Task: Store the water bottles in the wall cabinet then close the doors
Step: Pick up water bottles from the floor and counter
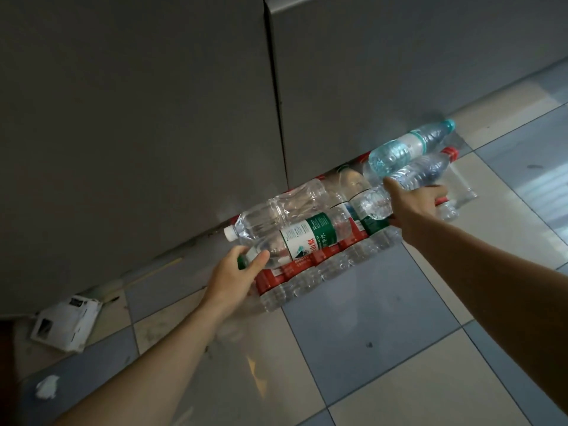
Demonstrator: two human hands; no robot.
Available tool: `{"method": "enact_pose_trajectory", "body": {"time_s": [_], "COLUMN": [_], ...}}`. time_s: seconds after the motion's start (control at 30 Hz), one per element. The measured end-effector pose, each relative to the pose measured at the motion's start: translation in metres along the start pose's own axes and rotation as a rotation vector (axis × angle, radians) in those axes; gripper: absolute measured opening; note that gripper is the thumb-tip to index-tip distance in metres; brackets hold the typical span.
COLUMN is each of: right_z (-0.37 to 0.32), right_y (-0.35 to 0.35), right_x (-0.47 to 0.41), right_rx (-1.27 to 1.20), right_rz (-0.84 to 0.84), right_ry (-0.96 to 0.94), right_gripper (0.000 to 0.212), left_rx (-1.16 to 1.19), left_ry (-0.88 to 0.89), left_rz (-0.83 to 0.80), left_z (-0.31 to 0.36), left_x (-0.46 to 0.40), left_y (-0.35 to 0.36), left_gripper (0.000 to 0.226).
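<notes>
My left hand [235,276] grips the neck end of a green-labelled water bottle [310,238], and a clear bottle with a white cap [276,212] lies against it. My right hand [413,207] holds a clear bottle with a red cap [422,172] and a teal-capped bottle [408,146] stacked above it. Both hands hover over a shrink-wrapped pack of red-labelled water bottles [322,267] on the floor. The grey cabinet doors [138,118] stand shut behind it, a dark seam between them.
The floor [384,348] is tiled in grey and beige squares. A crumpled white carton [66,325] lies at the left by the cabinet base, and a small white scrap [47,387] sits nearer me. More loose bottles [451,207] lie behind my right hand.
</notes>
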State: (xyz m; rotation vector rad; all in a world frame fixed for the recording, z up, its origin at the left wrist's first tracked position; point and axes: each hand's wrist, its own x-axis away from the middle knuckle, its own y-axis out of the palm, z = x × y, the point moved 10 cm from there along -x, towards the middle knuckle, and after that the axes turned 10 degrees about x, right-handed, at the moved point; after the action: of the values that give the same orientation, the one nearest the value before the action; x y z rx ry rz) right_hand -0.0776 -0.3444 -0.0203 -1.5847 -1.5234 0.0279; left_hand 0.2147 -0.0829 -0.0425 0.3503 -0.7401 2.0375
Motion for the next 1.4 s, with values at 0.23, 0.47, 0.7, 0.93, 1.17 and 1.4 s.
{"method": "enact_pose_trajectory", "body": {"time_s": [0.23, 0.47, 0.7, 0.93, 1.17, 1.4], "right_z": [0.002, 0.009, 0.017, 0.053, 0.097, 0.123], "right_y": [0.014, 0.008, -0.023, -0.058, -0.080, -0.093], "right_x": [0.005, 0.025, 0.039, 0.044, 0.037, 0.030], "right_rx": [-0.234, -0.350, -0.307, -0.213, -0.130, -0.009], "right_rz": [-0.273, -0.435, -0.566, -0.499, -0.388, -0.277], "right_ry": [0.090, 0.058, -0.156, -0.306, -0.312, -0.444], "right_gripper": [0.058, 0.045, 0.054, 0.073, 0.084, 0.068], "left_rx": [0.421, 0.686, 0.137, -0.109, -0.437, -0.540], "left_ry": [-0.151, -0.064, 0.421, 0.710, 0.859, 0.863], "left_rz": [0.068, 0.135, 0.044, -0.165, -0.322, -0.399], "left_z": [-0.016, 0.021, 0.142, 0.221, 0.243, 0.235], "left_x": [-0.010, 0.011, 0.053, 0.101, 0.113, 0.101], "left_y": [-0.004, -0.012, -0.011, 0.060, 0.165, 0.209], "left_gripper": [0.021, 0.009, 0.018, 0.015, 0.015, 0.023]}}
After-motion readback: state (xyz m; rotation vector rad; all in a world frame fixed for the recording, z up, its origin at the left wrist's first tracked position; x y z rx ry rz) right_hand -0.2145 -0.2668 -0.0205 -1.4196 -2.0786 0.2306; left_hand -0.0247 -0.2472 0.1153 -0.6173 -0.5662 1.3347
